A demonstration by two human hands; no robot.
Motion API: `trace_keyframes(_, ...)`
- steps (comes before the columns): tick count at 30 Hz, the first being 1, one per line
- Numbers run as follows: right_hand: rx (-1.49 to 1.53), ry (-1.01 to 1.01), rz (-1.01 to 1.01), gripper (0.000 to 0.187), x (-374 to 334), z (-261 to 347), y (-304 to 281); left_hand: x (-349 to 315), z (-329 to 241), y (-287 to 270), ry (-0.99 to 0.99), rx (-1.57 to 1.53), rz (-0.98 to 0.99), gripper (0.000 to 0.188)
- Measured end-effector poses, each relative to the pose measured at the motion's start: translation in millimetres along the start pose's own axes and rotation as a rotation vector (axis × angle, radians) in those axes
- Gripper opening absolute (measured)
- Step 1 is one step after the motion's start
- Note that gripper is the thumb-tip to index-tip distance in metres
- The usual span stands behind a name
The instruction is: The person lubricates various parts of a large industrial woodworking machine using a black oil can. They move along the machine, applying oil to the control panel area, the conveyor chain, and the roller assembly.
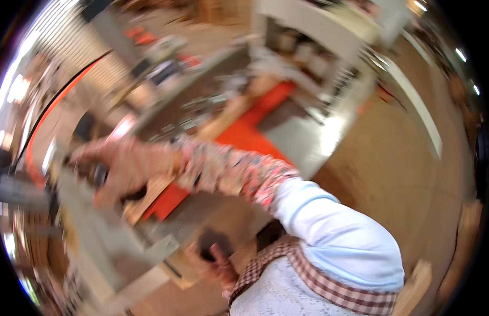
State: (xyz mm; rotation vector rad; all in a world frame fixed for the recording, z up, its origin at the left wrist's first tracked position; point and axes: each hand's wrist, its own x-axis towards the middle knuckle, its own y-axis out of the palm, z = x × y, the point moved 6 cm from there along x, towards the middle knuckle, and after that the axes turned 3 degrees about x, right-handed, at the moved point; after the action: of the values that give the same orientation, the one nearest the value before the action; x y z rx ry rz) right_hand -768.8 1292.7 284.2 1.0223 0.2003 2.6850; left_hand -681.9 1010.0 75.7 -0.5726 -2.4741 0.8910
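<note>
My right arm, in a white shirt and a floral sleeve cover (234,171), stretches across the grey metal machine bed to the left. At its far end my right hand (131,168) is smeared by motion. Its fingers and thumb curve round a dark, partly shiny thing (98,173) too blurred to name. Under that forearm lie a wooden strip (149,201) and an orange strip (169,201). Low in the middle, close to my checked apron (318,278), my left hand (223,268) has its fingers apart, beside a dark round patch on a brown surface.
Beyond my arm, a larger orange panel (250,138) and metal parts (202,105) lie on the machine. A pale machine housing (318,26) rises at the back. An orange hose (41,121) curves at the left. Brown floor (402,152) spreads at the right; a wooden piece (416,287) stands lower right.
</note>
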Motion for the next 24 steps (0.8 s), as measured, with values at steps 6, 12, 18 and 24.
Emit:
trace_keyframes(6,-0.081,0.124,-0.232,0.062,-151.1,72.9,0.9,7.2,-57.9,12.1,0.326,-0.387,0.136,0.087)
trace_keyframes(12,-0.835,-0.067,-0.513,0.074,-329.3,208.0,-16.0,-65.3,-126.1,132.9,-0.475,-1.445,0.701,0.083)
trace_keyframes(18,-1.237,0.056,-0.871,0.066,-556.5,363.1,-44.3,-282.5,-289.7,239.9,-0.641,-1.368,1.585,0.074)
trace_keyframes(24,-1.595,0.077,-1.28,0.067,-756.0,508.5,-16.0,-502.9,-426.7,259.7,-0.424,-1.022,2.31,0.064)
